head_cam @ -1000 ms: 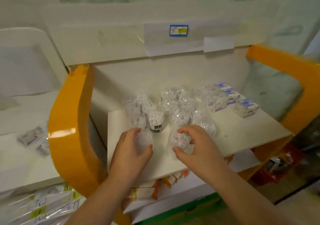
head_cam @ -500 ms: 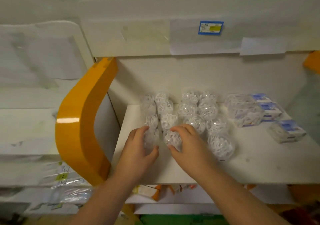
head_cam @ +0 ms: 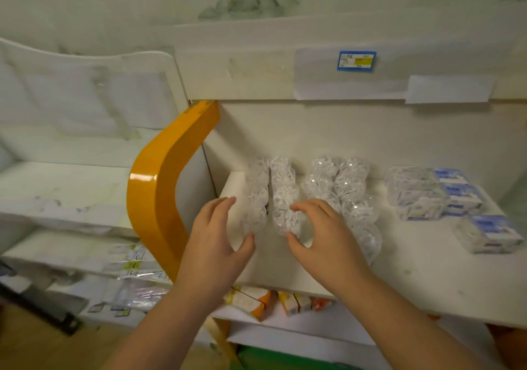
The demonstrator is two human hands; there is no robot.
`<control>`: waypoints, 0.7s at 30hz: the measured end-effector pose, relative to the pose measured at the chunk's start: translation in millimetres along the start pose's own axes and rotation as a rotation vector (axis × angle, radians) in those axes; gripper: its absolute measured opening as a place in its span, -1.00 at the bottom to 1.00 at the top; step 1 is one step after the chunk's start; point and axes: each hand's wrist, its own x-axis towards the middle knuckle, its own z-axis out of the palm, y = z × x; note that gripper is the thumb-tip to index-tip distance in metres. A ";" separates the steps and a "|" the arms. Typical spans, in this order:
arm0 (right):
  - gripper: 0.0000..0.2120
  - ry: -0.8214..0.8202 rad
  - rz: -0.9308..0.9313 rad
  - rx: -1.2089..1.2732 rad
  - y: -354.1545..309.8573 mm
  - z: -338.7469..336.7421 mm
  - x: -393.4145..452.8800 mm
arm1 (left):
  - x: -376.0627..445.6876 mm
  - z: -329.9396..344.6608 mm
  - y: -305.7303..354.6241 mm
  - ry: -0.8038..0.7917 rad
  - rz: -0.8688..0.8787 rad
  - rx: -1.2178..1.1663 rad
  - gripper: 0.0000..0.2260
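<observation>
the left hand (head_cam: 216, 244) and the right hand (head_cam: 322, 238) are bare, with slim fingers, and both forearms are uncovered as far as they show.

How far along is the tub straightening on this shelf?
Done: behind the hands, two columns of tubs stand tight together. In hand: the left hand touches the front-left tub; the right hand holds the front-right tub. Left: the right columns look looser, likely next.
</observation>
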 end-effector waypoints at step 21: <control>-0.61 -0.008 -0.208 0.032 -175.1 65.9 -6.4 | -73.6 -189.1 -135.8 0.185 -0.175 0.142 -0.41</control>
